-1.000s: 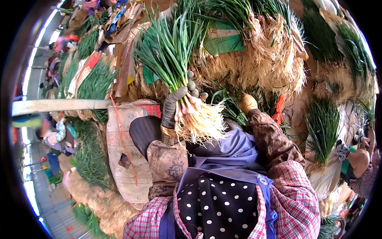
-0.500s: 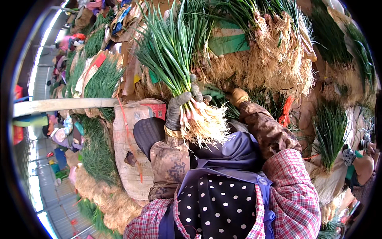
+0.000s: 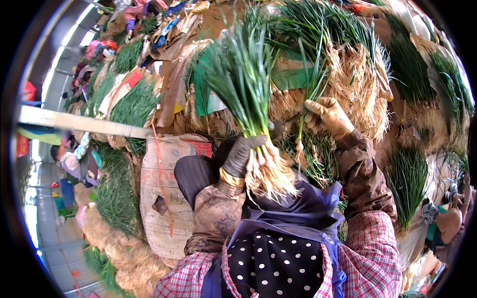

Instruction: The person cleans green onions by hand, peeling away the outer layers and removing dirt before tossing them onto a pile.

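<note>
My left hand (image 3: 246, 151), in a dark grey glove, is closed round a thick bunch of scallions (image 3: 243, 84). Its green leaves point up and away, and the pinkish bulbs and pale roots hang over my lap. To the right, my right hand (image 3: 328, 116), in a tan glove, pinches a thin scallion stalk (image 3: 300, 134) with a small bulb at its lower end. That stalk stands upright, apart from the bunch. Beneath the right hand lie loose scallions (image 3: 318, 161), partly hidden by my arm and apron.
Ahead lies a heap of scallions with long roots (image 3: 353, 74) over a green sheet (image 3: 293, 74). A worn sack (image 3: 164, 198) is at my left, below a pale beam (image 3: 84, 121). More scallions (image 3: 408, 174) lie at right, near another person's arm (image 3: 447, 223).
My right hand has risen from the loose scallions and now holds a thin stalk. The bunch in my left hand has shifted right and slightly down.
</note>
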A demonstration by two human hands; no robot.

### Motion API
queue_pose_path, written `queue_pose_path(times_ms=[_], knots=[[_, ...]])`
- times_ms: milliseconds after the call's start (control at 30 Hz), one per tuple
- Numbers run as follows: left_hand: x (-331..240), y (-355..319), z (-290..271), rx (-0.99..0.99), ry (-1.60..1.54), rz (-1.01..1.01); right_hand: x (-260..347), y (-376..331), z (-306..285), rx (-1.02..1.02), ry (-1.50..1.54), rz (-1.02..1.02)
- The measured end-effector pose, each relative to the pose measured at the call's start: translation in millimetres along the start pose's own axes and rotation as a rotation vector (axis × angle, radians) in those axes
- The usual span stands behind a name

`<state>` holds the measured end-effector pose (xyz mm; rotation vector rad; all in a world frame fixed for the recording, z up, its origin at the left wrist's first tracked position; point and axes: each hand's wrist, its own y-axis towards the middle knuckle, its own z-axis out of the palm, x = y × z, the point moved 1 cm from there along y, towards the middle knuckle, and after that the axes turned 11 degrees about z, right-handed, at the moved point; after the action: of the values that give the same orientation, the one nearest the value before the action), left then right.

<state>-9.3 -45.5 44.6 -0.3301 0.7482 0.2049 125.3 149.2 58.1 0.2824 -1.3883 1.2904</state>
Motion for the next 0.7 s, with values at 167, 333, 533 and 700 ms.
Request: queue_pose_path(times_ms=[167, 333, 533, 700], knots=[[22.9, -7.9, 23.5, -0.074, 0.058, -0.006, -30.1, 24.5, 21.1, 0.042, -0.213, 0.053], [23.7, -7.5, -6.4, -0.141, 0.119, -0.091, -47.3, 12.0, 53.2, -0.363, -0.752, -0.417], [32.9, -1.2, -3.5, -0.076, -0.184, 0.114, -68.5, 36.2, 48.2, -0.295, -0.24, -0.252], [34.0, -0.6, -4.5, 0.028, -0.285, 0.124, -80.9, 83.7, -6.9, -0.44, 0.047, -0.35]])
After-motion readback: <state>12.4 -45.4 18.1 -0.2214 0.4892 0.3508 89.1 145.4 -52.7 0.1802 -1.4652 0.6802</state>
